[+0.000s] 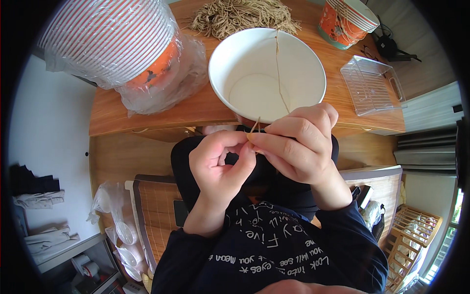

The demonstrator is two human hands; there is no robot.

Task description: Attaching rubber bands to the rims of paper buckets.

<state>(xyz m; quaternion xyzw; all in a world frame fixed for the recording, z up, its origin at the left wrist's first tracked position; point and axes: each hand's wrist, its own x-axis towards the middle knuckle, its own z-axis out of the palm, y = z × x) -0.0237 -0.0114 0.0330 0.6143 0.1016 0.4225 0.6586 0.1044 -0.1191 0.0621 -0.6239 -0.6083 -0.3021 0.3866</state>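
A large paper bucket (240, 59), white inside, stands at the near edge of the wooden table, its open mouth toward me. Thin tan twine (278, 73) runs from the far rim down across the inside to my right hand. At the near rim, my left hand (218, 159) pinches the twine between thumb and forefinger. My right hand (303, 144) is closed on it too, its fingertips touching those of the left. A short end of twine sticks up between the fingertips. How the twine meets the near rim is hidden by my fingers.
A tall stack of paper buckets (110, 44) in clear plastic stands left. Behind the bucket lies a heap of twine (245, 18). Far right are more nested buckets (342, 24) with twine over them, a clear plastic tray (372, 85) and a black device (387, 47). The table (112, 115) curves around.
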